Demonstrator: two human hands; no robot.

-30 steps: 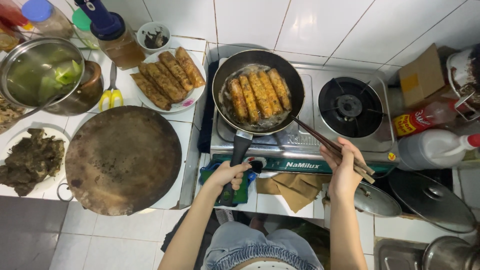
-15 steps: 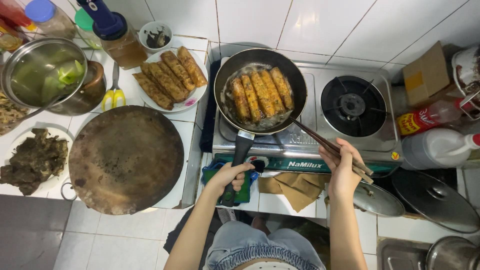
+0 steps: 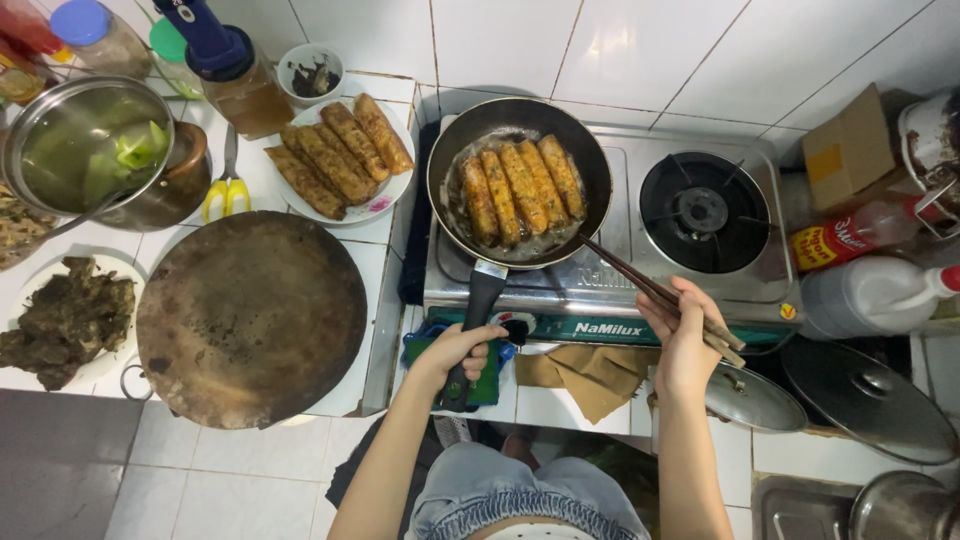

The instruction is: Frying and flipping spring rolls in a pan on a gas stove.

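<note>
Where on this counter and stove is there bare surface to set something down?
Bare: the stove's right burner, beside the black frying pan, and the large round brown board. Crowded: the left counter, with steel pot, white plate of fried rolls and yellow scissors.

A white plate (image 3: 385,195) of browned rolls (image 3: 335,152) sits far left of the stove, yellow-handled scissors (image 3: 226,190) just beside it. Nearer lies a big round dark board (image 3: 250,318) — left of that, a plate of dark cooked meat (image 3: 65,320). A steel pot (image 3: 95,150) holds greens. Right — an unlit burner (image 3: 704,211), two lids (image 3: 866,398).
</note>
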